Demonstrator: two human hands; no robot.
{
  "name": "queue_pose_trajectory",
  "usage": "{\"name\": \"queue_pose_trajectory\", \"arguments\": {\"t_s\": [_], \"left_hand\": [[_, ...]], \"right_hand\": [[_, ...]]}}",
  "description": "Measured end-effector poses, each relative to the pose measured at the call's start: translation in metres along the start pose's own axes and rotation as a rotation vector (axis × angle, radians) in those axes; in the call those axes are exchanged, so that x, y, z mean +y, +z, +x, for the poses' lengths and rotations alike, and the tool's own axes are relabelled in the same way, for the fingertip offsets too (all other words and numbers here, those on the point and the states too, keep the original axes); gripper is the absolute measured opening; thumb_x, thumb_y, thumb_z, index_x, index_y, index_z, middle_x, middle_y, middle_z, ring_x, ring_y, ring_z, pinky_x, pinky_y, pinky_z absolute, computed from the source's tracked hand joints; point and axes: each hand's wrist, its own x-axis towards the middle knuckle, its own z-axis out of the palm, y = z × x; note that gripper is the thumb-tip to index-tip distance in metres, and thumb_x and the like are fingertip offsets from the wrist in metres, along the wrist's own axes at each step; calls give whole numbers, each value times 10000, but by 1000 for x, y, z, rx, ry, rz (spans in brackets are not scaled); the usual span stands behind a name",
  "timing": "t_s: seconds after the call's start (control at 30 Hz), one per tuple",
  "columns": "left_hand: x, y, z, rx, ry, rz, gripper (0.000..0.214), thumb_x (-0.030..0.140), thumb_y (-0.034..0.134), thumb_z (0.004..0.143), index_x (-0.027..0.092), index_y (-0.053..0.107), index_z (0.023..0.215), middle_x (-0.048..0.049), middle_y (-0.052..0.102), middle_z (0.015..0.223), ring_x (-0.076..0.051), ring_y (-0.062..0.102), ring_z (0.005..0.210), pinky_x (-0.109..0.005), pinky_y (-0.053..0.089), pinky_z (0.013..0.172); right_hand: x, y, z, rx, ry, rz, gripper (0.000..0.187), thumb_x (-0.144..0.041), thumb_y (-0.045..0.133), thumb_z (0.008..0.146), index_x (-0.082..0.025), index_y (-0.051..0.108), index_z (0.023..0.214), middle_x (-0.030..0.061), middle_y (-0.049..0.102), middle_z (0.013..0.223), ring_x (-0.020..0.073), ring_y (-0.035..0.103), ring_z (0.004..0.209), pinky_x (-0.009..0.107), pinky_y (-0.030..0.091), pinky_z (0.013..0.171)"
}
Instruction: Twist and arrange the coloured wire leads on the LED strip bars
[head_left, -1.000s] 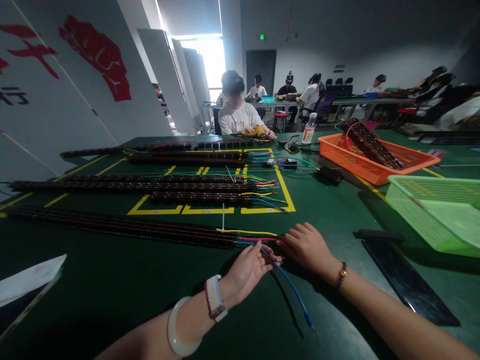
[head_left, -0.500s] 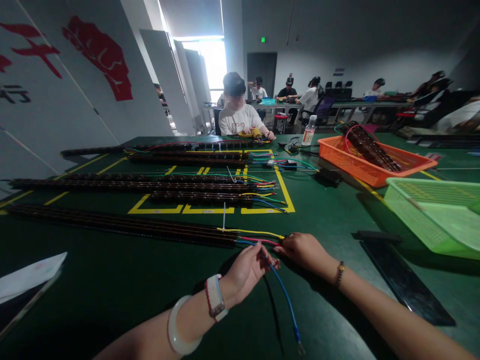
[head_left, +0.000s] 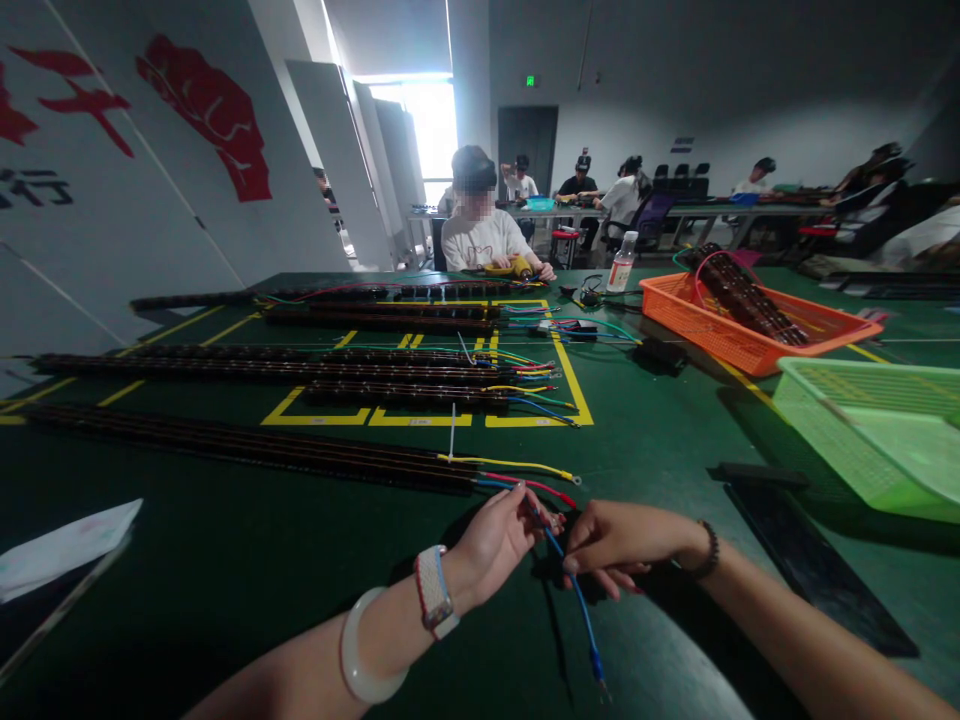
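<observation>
Between my two hands runs a blue wire (head_left: 587, 625) with a metal terminal at its free end, hanging toward me. My left hand (head_left: 499, 540) pinches it near the bundle. Close beside, my right hand (head_left: 619, 545) has its thumb and forefinger on the same wire further along, the other fingers loosely spread. The wire comes from the right end of a long dark bundle (head_left: 255, 445) lying across the table. A yellow wire (head_left: 525, 465) and a red wire (head_left: 529, 482), both with terminals, leave the same end. A white cable tie (head_left: 451, 435) stands up from the bundle.
More dark bundles (head_left: 285, 367) with coloured wire ends lie beyond, over yellow tape markings. An orange basket (head_left: 705, 325), a green basket (head_left: 847, 440) and a flat black piece (head_left: 817, 570) are at right. A person (head_left: 484, 235) sits opposite, near a bottle (head_left: 622, 262).
My right hand has left the ends of the yellow and red wires and moved down toward me onto the blue wire. My left hand keeps its pinch, almost unmoved.
</observation>
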Motion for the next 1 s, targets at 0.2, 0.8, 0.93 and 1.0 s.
{"name": "queue_pose_trajectory", "arguments": {"t_s": [0.2,0.8,0.93,1.0], "left_hand": [[0,-1,2,-14,-1,17,257,316,455,898,118,587,801,-109,662,828,-189,634,834,-354,449,859],[0,5,-8,-257,-152,492,420,470,436,867,110,578,702,-148,689,722,-216,678,635,-291,494,551],[-1,5,-8,-270,-159,516,419,466,422,870,119,571,686,-134,688,701,-212,681,638,-280,497,543],[-2,5,-8,-272,-158,523,422,459,411,875,121,569,678,-133,687,689,-209,679,626,-279,498,536]], "right_hand": [[3,-6,-2,75,6,25,247,-336,553,832,-113,639,772,-61,531,475,13,365,323,113,254,298],[4,-22,-18,159,65,-204,459,-519,438,882,-111,641,830,-73,431,422,38,352,307,156,287,318],[6,-18,-12,212,124,-277,497,-548,421,879,-114,637,772,-37,500,454,50,410,318,161,322,317],[7,-18,-12,238,134,-303,512,-567,430,867,-114,634,741,-17,538,471,56,446,336,159,338,329]]}}
